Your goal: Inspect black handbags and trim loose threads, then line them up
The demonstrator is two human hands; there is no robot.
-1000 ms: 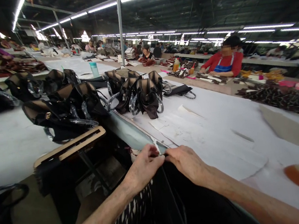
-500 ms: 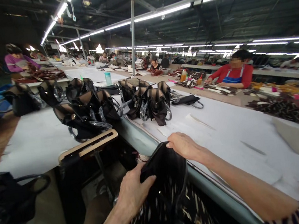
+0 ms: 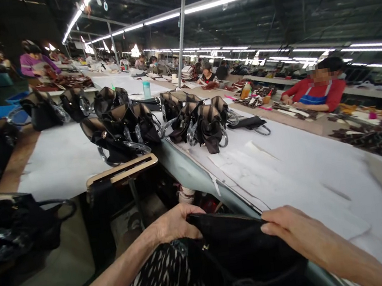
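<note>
A black handbag (image 3: 241, 249) rests on my lap, its top edge stretched between my hands. My left hand (image 3: 179, 223) pinches the left end of that edge, thumb on the near side. At the right end, my right hand (image 3: 284, 224) grips the edge between thumb and fingers. A small gold-coloured metal fitting shows on the bag near my left thumb. The lower part of the bag is dark and runs out of view. Beyond it, several black handbags (image 3: 210, 128) with plastic-wrapped handles stand on the white-covered table (image 3: 287, 172).
To the left is a narrow stand with a pale slotted top (image 3: 123, 169). More black bags (image 3: 17, 224) lie at the far left. A turquoise bottle (image 3: 147, 89) stands farther back. Across the table, a person in red sleeves (image 3: 335, 92) sits by piles of dark strips (image 3: 371, 136).
The bag's opening went from gaping wide to drawn out nearly straight. My hands moved lower and farther apart, the right one to the right. The view shifted slightly left.
</note>
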